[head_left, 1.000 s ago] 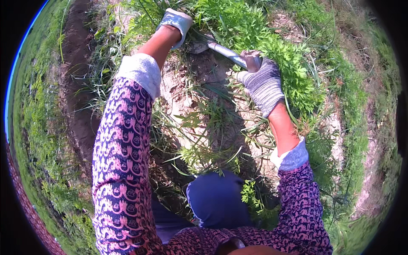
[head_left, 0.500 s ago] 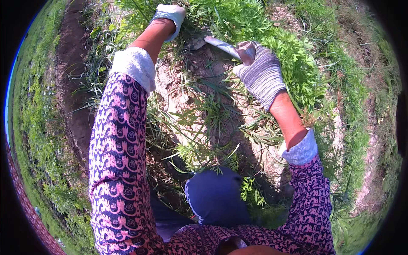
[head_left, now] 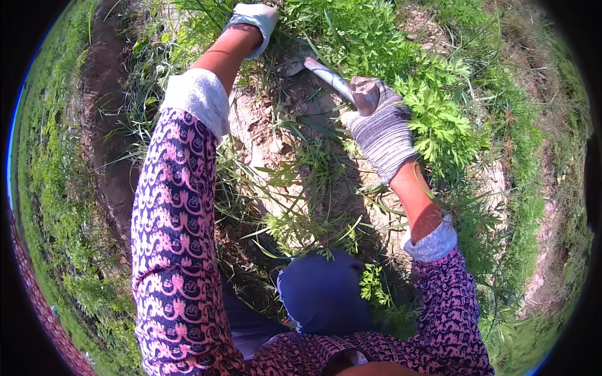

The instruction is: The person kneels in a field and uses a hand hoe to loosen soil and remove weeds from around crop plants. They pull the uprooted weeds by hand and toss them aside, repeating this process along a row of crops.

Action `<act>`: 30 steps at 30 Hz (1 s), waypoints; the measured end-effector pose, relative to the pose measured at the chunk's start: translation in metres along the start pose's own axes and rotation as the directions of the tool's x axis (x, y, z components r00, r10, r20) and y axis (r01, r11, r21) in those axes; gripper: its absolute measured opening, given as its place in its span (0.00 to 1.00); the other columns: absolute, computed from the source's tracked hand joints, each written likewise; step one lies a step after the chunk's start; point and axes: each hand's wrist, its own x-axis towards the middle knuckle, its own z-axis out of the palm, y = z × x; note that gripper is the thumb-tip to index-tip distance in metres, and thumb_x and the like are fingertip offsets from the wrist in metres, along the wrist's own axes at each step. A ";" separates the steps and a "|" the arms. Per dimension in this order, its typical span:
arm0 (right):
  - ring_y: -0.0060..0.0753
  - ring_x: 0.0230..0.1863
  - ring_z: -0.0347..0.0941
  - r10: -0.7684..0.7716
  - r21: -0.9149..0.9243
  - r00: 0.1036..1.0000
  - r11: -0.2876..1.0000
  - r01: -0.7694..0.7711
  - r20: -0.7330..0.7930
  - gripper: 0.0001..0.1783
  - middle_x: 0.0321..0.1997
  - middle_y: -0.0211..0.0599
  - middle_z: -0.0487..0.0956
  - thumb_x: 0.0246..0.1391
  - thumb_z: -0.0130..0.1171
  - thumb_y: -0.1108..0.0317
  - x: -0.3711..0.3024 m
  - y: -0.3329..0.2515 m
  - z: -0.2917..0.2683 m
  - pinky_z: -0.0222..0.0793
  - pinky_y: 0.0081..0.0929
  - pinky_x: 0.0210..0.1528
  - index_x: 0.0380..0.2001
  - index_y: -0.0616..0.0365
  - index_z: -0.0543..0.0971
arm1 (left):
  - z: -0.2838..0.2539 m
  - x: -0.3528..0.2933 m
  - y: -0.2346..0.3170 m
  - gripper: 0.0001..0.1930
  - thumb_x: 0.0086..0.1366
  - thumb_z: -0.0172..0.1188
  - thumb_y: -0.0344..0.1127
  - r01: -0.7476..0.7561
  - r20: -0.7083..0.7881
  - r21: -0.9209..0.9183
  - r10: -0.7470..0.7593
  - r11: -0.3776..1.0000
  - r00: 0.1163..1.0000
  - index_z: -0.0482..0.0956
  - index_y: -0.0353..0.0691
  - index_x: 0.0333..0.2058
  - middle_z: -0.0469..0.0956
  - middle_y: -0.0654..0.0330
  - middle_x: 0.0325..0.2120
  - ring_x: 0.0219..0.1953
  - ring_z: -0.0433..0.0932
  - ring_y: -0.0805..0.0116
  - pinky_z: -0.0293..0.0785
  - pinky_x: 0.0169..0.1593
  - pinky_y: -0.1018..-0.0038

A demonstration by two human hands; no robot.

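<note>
That pale grey, metal-shafted hand tool [head_left: 330, 77] slants over bare brown soil [head_left: 249, 120], its stubby end clamped in the right hand [head_left: 381, 130], gloved in grey-striped knit. Well apart, the whitish-gloved left hand [head_left: 257, 20] is near feathery green plants [head_left: 370, 39]; from here I can't tell its grip.

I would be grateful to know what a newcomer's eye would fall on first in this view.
Probably the pink-and-navy patterned left sleeve, which runs up the picture left of centre. Next may come the right hand, right of centre toward the top, in a striped grey knit glove and closed around a metal-shafted hand tool. The gloved left hand is at the top, among green plants.
</note>
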 end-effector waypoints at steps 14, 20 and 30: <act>0.28 0.38 0.76 0.229 0.104 0.973 0.968 -0.227 -0.009 0.20 0.35 0.36 0.79 0.36 0.64 0.75 0.040 0.007 0.041 0.71 0.25 0.42 0.38 0.61 0.75 | 0.014 0.015 -0.016 0.08 0.55 0.54 0.30 0.049 0.021 0.007 -0.049 0.999 0.999 0.81 0.36 0.29 0.80 0.46 0.33 0.38 0.80 0.51 0.77 0.42 0.65; 0.36 0.37 0.78 0.205 0.207 0.978 0.959 -0.194 -0.034 0.21 0.35 0.40 0.80 0.37 0.64 0.70 0.031 0.012 0.035 0.73 0.27 0.44 0.41 0.55 0.77 | 0.005 0.012 -0.023 0.07 0.53 0.56 0.32 0.047 0.032 -0.019 -0.047 0.999 0.998 0.82 0.40 0.28 0.80 0.47 0.31 0.37 0.81 0.53 0.78 0.39 0.65; 0.42 0.39 0.78 0.262 -0.098 0.965 0.960 -0.261 -0.011 0.19 0.37 0.42 0.81 0.38 0.63 0.70 0.055 -0.015 0.031 0.72 0.30 0.45 0.39 0.53 0.77 | -0.004 0.012 -0.070 0.10 0.57 0.53 0.36 0.270 -0.178 -0.181 -0.302 0.946 0.937 0.82 0.45 0.34 0.80 0.50 0.31 0.38 0.79 0.50 0.74 0.42 0.60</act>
